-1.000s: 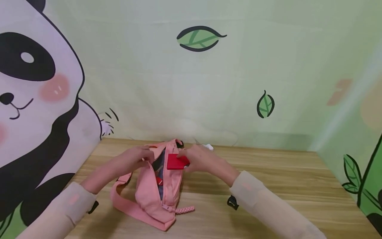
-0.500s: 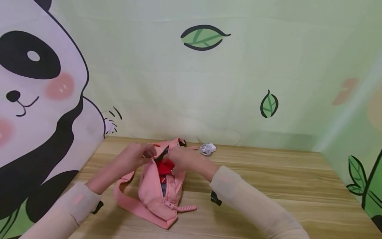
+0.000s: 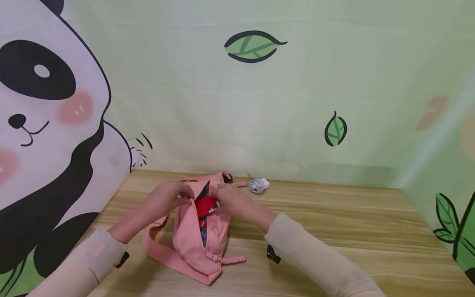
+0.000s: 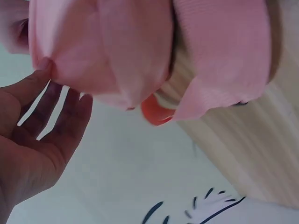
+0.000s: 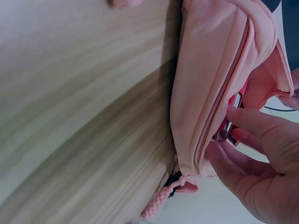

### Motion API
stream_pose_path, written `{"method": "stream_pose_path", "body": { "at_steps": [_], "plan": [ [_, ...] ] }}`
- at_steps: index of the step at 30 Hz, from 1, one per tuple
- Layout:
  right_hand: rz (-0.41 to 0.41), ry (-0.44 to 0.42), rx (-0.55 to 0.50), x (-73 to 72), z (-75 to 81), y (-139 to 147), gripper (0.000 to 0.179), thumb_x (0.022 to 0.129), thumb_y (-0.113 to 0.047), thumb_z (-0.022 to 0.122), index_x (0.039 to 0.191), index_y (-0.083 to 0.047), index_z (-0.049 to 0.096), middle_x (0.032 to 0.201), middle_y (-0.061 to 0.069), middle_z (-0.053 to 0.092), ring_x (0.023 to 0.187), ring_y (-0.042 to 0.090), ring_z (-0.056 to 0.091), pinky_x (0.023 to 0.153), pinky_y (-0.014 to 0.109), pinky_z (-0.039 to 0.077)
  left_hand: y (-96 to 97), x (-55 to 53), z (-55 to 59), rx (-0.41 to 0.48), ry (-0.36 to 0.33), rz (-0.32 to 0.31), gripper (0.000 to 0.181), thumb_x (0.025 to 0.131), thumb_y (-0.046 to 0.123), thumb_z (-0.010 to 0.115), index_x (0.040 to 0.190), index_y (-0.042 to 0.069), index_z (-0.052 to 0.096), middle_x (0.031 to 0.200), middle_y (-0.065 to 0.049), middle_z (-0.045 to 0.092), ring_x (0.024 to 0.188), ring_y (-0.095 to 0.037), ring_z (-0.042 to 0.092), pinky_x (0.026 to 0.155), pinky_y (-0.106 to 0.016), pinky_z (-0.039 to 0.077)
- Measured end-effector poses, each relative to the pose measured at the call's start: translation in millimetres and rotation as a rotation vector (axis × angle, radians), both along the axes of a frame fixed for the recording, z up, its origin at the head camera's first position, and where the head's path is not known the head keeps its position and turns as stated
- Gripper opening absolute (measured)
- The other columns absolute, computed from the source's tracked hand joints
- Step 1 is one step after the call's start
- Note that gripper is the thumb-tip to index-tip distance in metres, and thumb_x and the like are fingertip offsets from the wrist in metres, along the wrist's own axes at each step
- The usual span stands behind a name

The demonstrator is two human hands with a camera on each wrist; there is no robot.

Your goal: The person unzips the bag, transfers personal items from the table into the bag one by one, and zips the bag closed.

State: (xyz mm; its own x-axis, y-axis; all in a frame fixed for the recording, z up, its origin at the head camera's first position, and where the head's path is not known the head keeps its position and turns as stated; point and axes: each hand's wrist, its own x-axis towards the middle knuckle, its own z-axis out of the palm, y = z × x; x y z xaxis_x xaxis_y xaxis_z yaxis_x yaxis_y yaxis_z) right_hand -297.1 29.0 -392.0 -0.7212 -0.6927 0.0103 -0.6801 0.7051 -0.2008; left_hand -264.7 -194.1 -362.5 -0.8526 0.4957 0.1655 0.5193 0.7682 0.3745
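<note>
A pink sling bag (image 3: 187, 239) lies on the table with its zip undone and its grey lining showing. My left hand (image 3: 171, 197) pinches the left edge of the opening; in the left wrist view the thumb (image 4: 41, 70) presses on the pink fabric, the fingers behind it. At the opposite edge, my right hand (image 3: 235, 202) reaches into the opening, its fingers around a small red wallet (image 3: 205, 207) with a silvery edge. The right wrist view shows the fingers (image 5: 222, 161) at the zip, partly hiding the wallet. A smaller red item (image 3: 202, 224) shows deeper in the bag.
A white charger with coiled cable (image 3: 258, 185) lies behind the bag, near the back wall. The bag's pink strap (image 3: 167, 258) loops out to the left, and a braided zip pull (image 3: 233, 260) points right. The wooden table (image 3: 334, 222) ends at a printed backdrop (image 3: 297, 103).
My right hand has carried the red wallet from above the bag's right edge leftward and down into the opening. The charger has come into fuller view. My left hand keeps its hold on the bag.
</note>
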Motion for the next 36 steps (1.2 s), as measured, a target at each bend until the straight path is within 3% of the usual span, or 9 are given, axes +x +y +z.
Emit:
{"method": "stream_pose_path", "body": {
  "at_steps": [4,9,14,19,24,27,31,34,36],
  "plan": [
    [-0.051,-0.047,-0.088,0.2,-0.8,-5,0.023,0.086,-0.013,0.083,0.106,-0.010,0.074,0.080,0.000,0.064,0.072,0.012,0.050,0.063,0.022,0.042,1.4,-6.7,8.0,-0.080,0.005,-0.077,0.014,0.083,-0.002,0.080,0.088,0.011,0.078,0.083,0.003,0.072,0.076,-0.014,0.065,0.073,-0.034,0.059],
    [-0.065,-0.115,-0.232,1.0,-1.1,-12,0.027,0.085,-0.007,0.082,0.110,-0.005,0.073,0.096,0.007,0.073,0.084,0.016,0.065,0.073,0.023,0.051,-0.9,-8.7,11.4,-0.076,-0.008,-0.131,0.015,0.083,-0.004,0.079,0.087,0.010,0.077,0.082,0.005,0.072,0.076,-0.013,0.063,0.072,-0.032,0.058],
    [-0.196,-0.435,-0.547,0.8,-4.7,-13,0.041,0.083,0.004,0.077,0.123,0.004,0.067,0.115,0.017,0.072,0.103,0.024,0.069,0.085,0.028,0.057,-5.2,-5.5,7.2,-0.005,0.009,-0.147,0.018,0.083,-0.010,0.076,0.089,0.008,0.077,0.085,0.001,0.072,0.079,-0.015,0.065,0.072,-0.032,0.059],
    [-0.332,-0.807,-0.854,-0.7,-6.6,-9,0.048,0.086,0.005,0.068,0.133,0.011,0.057,0.116,0.021,0.068,0.090,0.015,0.065,0.083,0.028,0.057,-6.2,-3.8,7.3,0.044,0.051,-0.181,0.018,0.083,-0.011,0.076,0.089,0.006,0.076,0.086,-0.002,0.073,0.082,-0.017,0.068,0.072,-0.034,0.060],
    [-0.404,-1.028,-1.022,-3.9,-2.0,-8,0.041,0.096,0.004,0.054,0.137,0.009,0.054,0.097,0.009,0.062,0.079,0.012,0.059,0.075,0.025,0.056,-7.8,-3.3,9.4,0.052,0.065,-0.163,0.019,0.082,-0.012,0.076,0.093,0.005,0.077,0.089,-0.002,0.073,0.081,-0.017,0.067,0.072,-0.033,0.059],
    [-0.430,-1.100,-1.014,-5.4,1.8,-8,0.037,0.099,0.000,0.054,0.135,0.007,0.057,0.087,0.005,0.061,0.077,0.011,0.058,0.070,0.023,0.054,-8.3,-3.7,10.4,0.052,0.083,-0.163,0.020,0.083,-0.011,0.076,0.094,0.006,0.077,0.090,-0.001,0.073,0.082,-0.016,0.068,0.073,-0.033,0.059],
    [-0.309,-1.037,-0.877,-7.3,2.7,-12,0.031,0.100,0.001,0.058,0.129,0.011,0.062,0.095,0.010,0.071,0.081,0.012,0.067,0.078,0.027,0.059,-8.7,-4.1,9.6,0.053,0.115,-0.187,0.020,0.083,-0.011,0.076,0.092,0.006,0.077,0.089,-0.001,0.074,0.082,-0.016,0.068,0.072,-0.032,0.059],
    [-0.163,-0.792,-0.693,-8.8,0.4,-17,0.026,0.098,0.002,0.061,0.122,0.010,0.068,0.108,0.017,0.073,0.090,0.014,0.068,0.084,0.026,0.057,-8.3,-3.6,7.7,0.051,0.128,-0.201,0.019,0.083,-0.010,0.076,0.091,0.006,0.077,0.088,0.000,0.074,0.082,-0.016,0.068,0.072,-0.032,0.058],
    [-0.117,-0.635,-0.588,-7.1,-1.9,-21,0.028,0.097,0.004,0.061,0.124,0.009,0.067,0.117,0.021,0.072,0.102,0.019,0.069,0.087,0.026,0.056,-8.5,-3.2,6.4,0.052,0.124,-0.197,0.018,0.083,-0.010,0.077,0.091,0.006,0.077,0.088,0.000,0.073,0.082,-0.016,0.067,0.072,-0.032,0.058]
  ]
}}
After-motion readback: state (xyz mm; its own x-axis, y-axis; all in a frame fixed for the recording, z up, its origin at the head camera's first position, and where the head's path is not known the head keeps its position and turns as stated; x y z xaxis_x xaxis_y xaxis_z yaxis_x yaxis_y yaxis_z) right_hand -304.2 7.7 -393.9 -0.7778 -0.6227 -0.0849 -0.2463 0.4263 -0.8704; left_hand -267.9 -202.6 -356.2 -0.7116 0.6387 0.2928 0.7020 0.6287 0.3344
